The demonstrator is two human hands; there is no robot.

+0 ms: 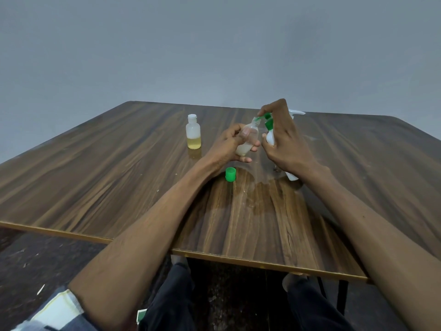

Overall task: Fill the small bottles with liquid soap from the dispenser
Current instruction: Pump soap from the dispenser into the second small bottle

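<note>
My left hand (229, 144) holds a small clear bottle (247, 142), tilted, with pale liquid in its lower part. My right hand (284, 144) grips the white soap dispenser (270, 137), fingers on top of its green pump head (267, 117). The green spout meets the mouth of the tilted bottle. A second small bottle (193, 132) stands uncapped to the left on the table (95, 168), about a third full of yellow liquid. One green cap (230, 174) sits on the table just under my left wrist.
A white pump nozzle (297, 113) pokes out behind my right hand. A white end (292, 176) shows under my right wrist; I cannot tell if it belongs to the dispenser. A wet patch (257, 187) shines near the cap. The table's near edge (238, 259) lies above my knees.
</note>
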